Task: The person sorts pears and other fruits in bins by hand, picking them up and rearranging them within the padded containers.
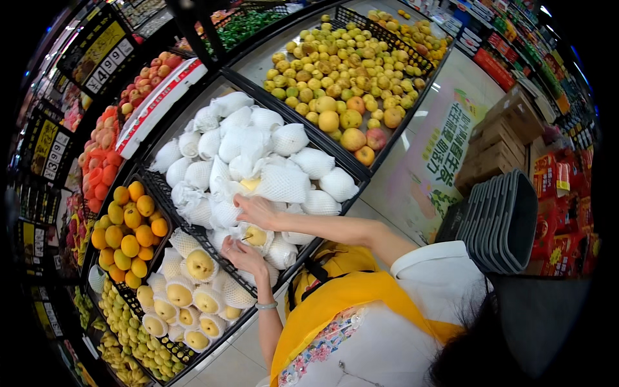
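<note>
A large black crate holds several pears in white foam nets and thin wrapping. Between my hands sits a yellow pear with a dark stem, partly bare in its white net. My left hand, with a bracelet at the wrist, is curled against the pear's lower left side. Just above the pear, my right hand has its fingers bent onto a white foam net; the fingertips are partly lost against the white. Another wrapped pear lies beyond, beside a small patch of bare yellow fruit.
Below left stand netted yellow pears and mangoes. A bin of loose yellow fruit lies beyond the crate. Stacked grey baskets and cardboard boxes stand on the floor at right.
</note>
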A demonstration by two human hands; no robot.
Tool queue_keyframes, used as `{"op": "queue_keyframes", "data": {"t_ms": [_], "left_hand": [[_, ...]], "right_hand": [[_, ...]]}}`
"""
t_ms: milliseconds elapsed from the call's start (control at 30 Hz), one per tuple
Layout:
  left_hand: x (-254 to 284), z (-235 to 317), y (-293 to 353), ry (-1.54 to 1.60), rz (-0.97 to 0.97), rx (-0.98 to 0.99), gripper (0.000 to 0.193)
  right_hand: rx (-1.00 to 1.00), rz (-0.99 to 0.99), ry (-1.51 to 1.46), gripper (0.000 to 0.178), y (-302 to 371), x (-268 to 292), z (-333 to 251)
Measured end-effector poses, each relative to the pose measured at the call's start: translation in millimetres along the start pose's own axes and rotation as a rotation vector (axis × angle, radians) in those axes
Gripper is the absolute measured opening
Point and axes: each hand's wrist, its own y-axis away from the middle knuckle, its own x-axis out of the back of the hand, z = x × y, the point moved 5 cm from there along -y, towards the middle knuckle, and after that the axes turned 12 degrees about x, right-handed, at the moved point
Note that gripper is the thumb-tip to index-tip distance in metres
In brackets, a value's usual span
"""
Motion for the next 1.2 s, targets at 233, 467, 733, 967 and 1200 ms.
{"op": "queue_keyframes", "data": {"t_ms": [233, 467, 733, 967, 1200], "left_hand": [[7, 19, 3, -0.345, -0.051, -0.149, 0.018], [0, 2, 23, -0.412, -0.064, -0.227, 0.040], [2, 1, 36, -0.525, 0.058, -0.145, 0.058], [3, -9, 39, -0.548, 0.008, -0.141, 0.066], [31, -4, 53, -0.363, -0.110, -0.133, 0.051]], "right_hand": [[0.924, -0.007, 0.660, 0.009, 14, -8, -9], [0.824, -0.328, 0.676, 0.026, 25, -16, 2], [0.763, -0.404, 0.464, 0.064, 66, -15, -19], [0.661, -0.420, 0.590, 0.071, 71, -26, 3], [0.596, -0.543, 0.665, 0.069, 59, -20, 6]]}}
